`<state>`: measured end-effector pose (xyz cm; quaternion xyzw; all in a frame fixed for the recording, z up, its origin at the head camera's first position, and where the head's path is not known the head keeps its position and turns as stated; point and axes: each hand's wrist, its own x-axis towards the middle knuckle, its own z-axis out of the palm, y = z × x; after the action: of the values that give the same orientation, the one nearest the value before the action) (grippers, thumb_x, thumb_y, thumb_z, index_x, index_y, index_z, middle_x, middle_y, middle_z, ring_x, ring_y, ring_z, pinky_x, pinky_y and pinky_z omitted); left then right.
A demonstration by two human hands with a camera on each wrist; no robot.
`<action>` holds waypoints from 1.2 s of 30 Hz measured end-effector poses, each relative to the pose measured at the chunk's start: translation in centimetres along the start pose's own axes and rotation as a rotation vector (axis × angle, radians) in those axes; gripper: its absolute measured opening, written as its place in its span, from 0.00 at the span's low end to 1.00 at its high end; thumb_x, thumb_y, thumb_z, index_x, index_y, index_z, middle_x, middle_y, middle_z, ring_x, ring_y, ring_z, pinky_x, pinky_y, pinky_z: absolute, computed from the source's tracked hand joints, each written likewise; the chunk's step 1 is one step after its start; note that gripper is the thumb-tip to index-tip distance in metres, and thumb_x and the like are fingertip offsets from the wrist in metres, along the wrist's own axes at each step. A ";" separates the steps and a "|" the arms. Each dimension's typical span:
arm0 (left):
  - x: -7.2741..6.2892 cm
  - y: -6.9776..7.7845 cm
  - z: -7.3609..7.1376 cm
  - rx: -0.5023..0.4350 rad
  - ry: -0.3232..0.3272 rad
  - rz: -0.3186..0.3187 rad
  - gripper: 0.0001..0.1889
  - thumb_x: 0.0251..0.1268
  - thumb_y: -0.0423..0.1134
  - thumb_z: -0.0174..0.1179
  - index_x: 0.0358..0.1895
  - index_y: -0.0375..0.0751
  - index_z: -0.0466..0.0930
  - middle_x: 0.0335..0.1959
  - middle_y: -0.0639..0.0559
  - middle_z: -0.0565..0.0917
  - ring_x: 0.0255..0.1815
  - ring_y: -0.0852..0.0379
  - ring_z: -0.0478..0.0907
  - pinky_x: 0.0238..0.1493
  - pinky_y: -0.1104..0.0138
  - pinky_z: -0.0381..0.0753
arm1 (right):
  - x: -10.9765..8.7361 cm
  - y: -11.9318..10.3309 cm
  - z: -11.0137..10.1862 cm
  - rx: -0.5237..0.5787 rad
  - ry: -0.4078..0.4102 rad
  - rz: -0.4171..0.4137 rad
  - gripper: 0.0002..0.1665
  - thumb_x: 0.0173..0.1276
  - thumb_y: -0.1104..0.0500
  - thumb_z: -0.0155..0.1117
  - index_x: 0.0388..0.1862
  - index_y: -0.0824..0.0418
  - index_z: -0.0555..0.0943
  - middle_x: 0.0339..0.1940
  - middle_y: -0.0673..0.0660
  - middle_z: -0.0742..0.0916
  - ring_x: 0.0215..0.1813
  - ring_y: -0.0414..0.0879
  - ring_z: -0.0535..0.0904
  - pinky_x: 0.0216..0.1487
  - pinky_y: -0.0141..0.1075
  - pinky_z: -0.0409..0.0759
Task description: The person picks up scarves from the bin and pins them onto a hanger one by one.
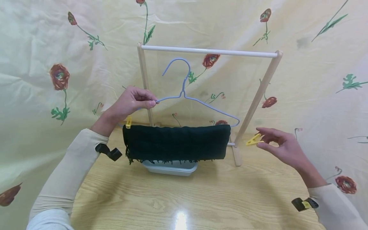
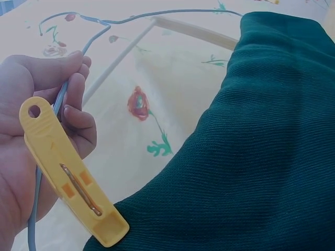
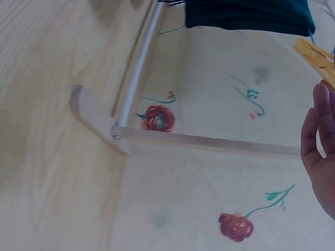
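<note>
My left hand [image 1: 129, 103] pinches the left shoulder of a blue wire hanger [image 1: 212, 107], holding it in front of the rack. A dark green fringed scarf [image 1: 176, 143] hangs folded over the hanger's lower bar. At the scarf's left end sits a yellow clothespin [image 1: 128, 123]; in the left wrist view this clothespin [image 2: 73, 172] stands close beside the palm, its lower end on the cloth. Right of the scarf, apart from it, my right hand [image 1: 283, 148] pinches a second yellow clothespin [image 1: 253, 140] between thumb and fingers. The right wrist view shows that clothespin [image 3: 316, 60] near the scarf's corner.
Behind the hanger stands a wooden rack [image 1: 260, 92] with a white top rail [image 1: 210, 51]. Partly hidden below the scarf, a pale blue plastic tub [image 1: 171, 171] rests on the wood-grain table [image 1: 138, 198]. A flower-printed cloth [image 1: 95, 28] covers the background.
</note>
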<state>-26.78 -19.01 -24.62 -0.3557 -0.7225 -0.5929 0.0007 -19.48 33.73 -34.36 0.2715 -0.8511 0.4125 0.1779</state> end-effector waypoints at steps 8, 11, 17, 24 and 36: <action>0.0 0.0 0.0 0.003 -0.004 -0.003 0.14 0.68 0.23 0.60 0.37 0.46 0.92 0.33 0.53 0.88 0.36 0.56 0.78 0.44 0.66 0.81 | 1.6 -1.4 -0.5 -0.024 0.052 0.018 0.26 0.50 0.79 0.77 0.50 0.69 0.86 0.42 0.39 0.90 0.37 0.34 0.82 0.38 0.20 0.77; 0.0 0.0 0.0 0.000 -0.007 0.000 0.15 0.68 0.23 0.60 0.37 0.46 0.92 0.33 0.54 0.88 0.36 0.57 0.79 0.44 0.66 0.81 | 2.2 -1.9 -0.7 -0.030 0.055 0.006 0.26 0.50 0.79 0.77 0.50 0.69 0.86 0.42 0.38 0.90 0.37 0.34 0.82 0.38 0.20 0.77; 0.1 -0.2 0.1 -0.007 -0.013 0.002 0.15 0.68 0.23 0.60 0.37 0.46 0.92 0.35 0.48 0.89 0.36 0.56 0.79 0.44 0.66 0.82 | 3.1 -2.9 -0.9 -0.048 0.068 -0.012 0.28 0.50 0.79 0.77 0.53 0.69 0.86 0.41 0.36 0.90 0.36 0.34 0.82 0.39 0.19 0.77; 0.0 -0.2 0.0 -0.001 -0.009 -0.009 0.15 0.69 0.23 0.60 0.37 0.48 0.92 0.34 0.55 0.88 0.36 0.57 0.78 0.44 0.67 0.81 | 4.0 -3.7 -0.7 -0.118 0.088 0.024 0.27 0.48 0.75 0.81 0.50 0.66 0.88 0.40 0.31 0.88 0.36 0.32 0.80 0.33 0.21 0.74; 0.2 -0.2 0.2 0.009 -0.008 -0.023 0.12 0.69 0.25 0.61 0.38 0.44 0.92 0.34 0.54 0.88 0.36 0.56 0.78 0.44 0.65 0.80 | 5.4 -5.3 -0.3 -0.207 0.168 -0.123 0.25 0.40 0.76 0.84 0.41 0.63 0.91 0.28 0.33 0.85 0.34 0.32 0.77 0.28 0.23 0.69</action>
<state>-26.96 -18.77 -24.77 -0.3496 -0.7291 -0.5883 -0.0076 -20.50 29.55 -28.16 0.2680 -0.8530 0.3322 0.3004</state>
